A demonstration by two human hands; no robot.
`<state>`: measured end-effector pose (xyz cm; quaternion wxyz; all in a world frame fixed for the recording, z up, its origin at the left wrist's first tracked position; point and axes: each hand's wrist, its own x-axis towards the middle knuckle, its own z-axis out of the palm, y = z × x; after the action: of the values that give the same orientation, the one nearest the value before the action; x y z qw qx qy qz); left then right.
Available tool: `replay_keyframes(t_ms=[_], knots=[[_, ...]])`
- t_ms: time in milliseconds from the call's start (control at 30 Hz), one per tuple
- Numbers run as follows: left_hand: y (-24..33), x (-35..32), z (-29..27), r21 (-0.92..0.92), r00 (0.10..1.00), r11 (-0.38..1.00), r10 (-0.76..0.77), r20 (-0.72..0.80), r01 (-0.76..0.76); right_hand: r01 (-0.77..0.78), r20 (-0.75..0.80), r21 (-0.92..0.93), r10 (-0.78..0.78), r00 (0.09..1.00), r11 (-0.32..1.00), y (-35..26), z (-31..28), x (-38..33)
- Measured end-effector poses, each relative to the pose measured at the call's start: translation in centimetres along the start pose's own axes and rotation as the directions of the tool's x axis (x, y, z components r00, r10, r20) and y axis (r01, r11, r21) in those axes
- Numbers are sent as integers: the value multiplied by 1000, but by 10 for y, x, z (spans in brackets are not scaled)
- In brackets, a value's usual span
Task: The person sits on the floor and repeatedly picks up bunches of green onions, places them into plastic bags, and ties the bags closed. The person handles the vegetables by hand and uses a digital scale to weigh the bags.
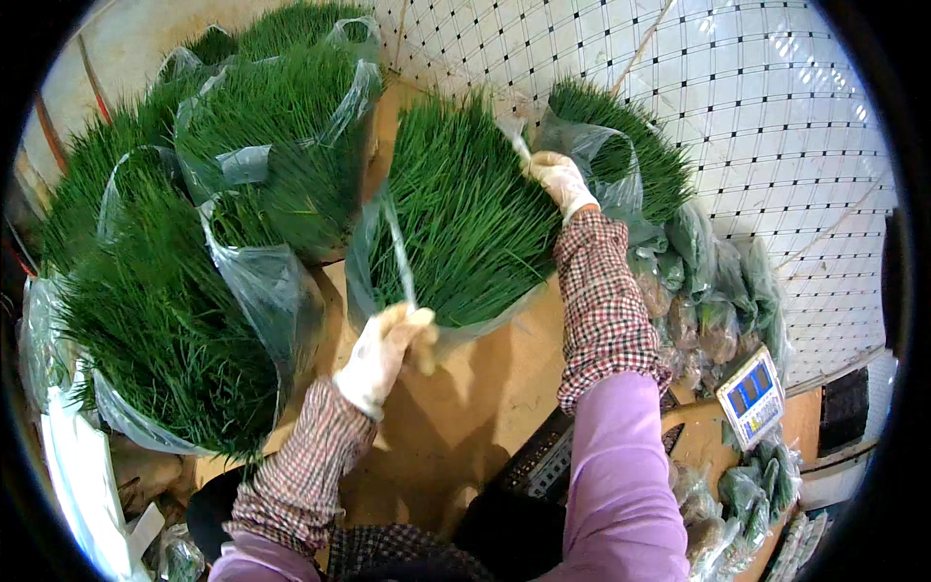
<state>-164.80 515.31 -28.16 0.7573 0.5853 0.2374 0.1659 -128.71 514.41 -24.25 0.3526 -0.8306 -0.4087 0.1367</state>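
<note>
In front of me a clear plastic bag [363, 254] stands packed with long thin green blades, like chives or grass [468, 209]. My left hand [388, 351], in a white glove, is closed on a twisted handle of this bag at its near left side. At the far right side my right hand [561, 180], also gloved, grips the other handle. Both handles are pulled taut, and the bag's base is hidden under the greens. Checked sleeve covers reach over both forearms.
Several more bags of the greens [175, 310] crowd the left side, and another bag [621, 160] stands behind my right hand. Small filled bags [718, 291] pile up at the right. A digital scale display [752, 398] and a black crate [538, 461] sit nearer me. Behind is a tiled wall [766, 116].
</note>
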Motion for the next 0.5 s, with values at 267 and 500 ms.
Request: replay_keyframes(t_ms=[267,500], knots=[[-62,-122,5,-224,993,973,30,-112,-55,-120,-44,222,133,990,968,19,11,-214],[-41,-197,-12,-349,950,922,55,-308,-167,33,-157,796,152,976,605,-31,-16,-364]])
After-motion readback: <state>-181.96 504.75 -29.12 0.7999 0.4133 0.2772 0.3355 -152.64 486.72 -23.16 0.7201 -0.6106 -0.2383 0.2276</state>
